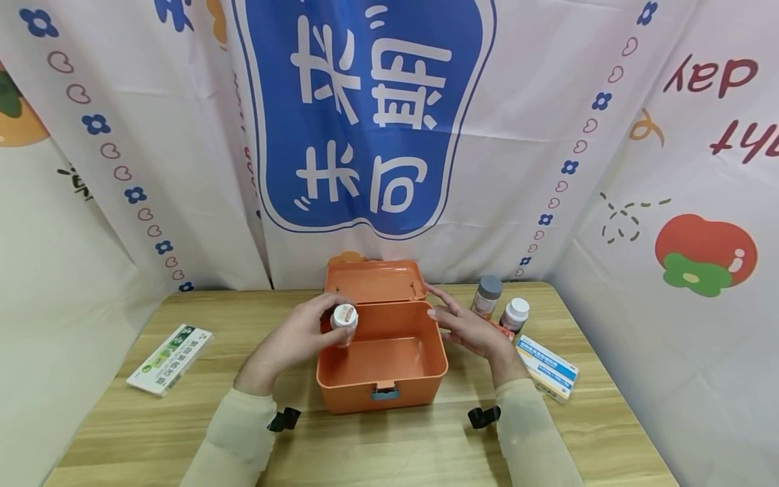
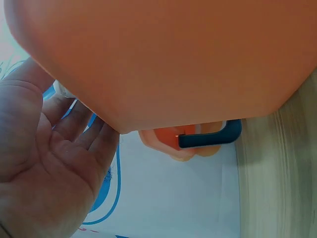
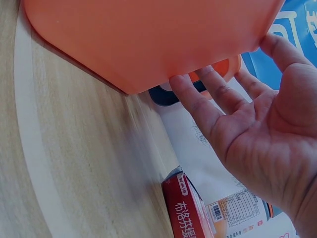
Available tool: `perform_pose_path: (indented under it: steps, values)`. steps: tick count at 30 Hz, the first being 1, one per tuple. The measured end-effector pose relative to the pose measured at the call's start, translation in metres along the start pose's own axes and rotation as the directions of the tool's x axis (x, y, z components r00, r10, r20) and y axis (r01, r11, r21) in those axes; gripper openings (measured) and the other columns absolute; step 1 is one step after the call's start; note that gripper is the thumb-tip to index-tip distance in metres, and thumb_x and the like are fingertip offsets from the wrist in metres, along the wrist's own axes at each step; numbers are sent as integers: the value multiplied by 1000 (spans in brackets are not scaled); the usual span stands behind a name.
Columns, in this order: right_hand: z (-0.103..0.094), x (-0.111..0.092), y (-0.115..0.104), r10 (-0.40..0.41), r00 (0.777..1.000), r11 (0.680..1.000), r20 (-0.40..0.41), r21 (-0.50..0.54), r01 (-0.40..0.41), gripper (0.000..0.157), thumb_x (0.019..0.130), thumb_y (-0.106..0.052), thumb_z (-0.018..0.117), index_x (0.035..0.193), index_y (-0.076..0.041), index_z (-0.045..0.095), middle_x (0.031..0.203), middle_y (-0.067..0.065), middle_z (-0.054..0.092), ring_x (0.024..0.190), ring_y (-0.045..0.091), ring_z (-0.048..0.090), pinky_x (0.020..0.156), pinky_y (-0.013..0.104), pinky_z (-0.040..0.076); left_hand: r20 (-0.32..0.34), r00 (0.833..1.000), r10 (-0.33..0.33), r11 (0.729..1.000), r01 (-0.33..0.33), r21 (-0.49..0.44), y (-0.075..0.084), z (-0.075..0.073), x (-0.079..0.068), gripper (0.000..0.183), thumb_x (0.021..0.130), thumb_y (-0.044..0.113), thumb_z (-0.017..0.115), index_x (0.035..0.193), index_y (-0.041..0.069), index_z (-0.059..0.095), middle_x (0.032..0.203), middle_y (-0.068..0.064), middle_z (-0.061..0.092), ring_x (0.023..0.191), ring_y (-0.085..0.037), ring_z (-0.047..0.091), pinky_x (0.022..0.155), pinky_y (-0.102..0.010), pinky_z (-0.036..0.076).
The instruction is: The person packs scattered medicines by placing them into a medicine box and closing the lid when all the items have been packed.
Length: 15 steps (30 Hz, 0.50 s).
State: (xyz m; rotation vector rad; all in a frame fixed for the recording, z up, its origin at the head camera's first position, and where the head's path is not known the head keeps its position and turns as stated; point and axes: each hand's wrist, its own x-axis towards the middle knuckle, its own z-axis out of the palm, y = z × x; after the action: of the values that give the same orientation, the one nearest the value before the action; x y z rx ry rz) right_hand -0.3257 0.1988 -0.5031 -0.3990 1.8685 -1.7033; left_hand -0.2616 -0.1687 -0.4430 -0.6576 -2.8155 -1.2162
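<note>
Left hand (image 1: 304, 330): fingers and thumb curled around white-capped bottle (image 1: 345, 323). Right hand (image 1: 475, 329): fingers spread, grasping nothing, touching the side of orange box (image 1: 348, 400), between both hands. Handling, likely best: bottle upright, lowered clear of the rim, right fingertips steadying the box.

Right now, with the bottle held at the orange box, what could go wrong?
The left hand grips the white-capped bottle near the left rim of the orange box, so it might catch the rim or slip and tip over inside. The right hand touches the box's right side; a hard push could shift the box. The red carton and grey-capped bottle stand near that hand, so drawing it back could knock them.
</note>
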Motion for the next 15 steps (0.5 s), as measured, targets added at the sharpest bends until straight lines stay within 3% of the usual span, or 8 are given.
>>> perform_pose_path:
  steps: [10,15]
  values:
    - [0,1,0,-3,1000,1000,1,3,3,67,111,-35,55,166,-48,18,164,9,48,150,33,51,125,58,42,-1,1000,26,988,-26,153,4,6,0,40,91,24,85,127,24,68,119,5,70,106,-18,64,101,-42,59]
    - [0,1,0,-4,1000,1000,1,-1,4,68,111,-36,55,166,-48,18,164,9,48,149,33,52,123,56,45,-8,999,42,975,-39,219,5,10,0,43,88,21,88,127,19,70,122,2,72,108,-20,66,103,-46,60]
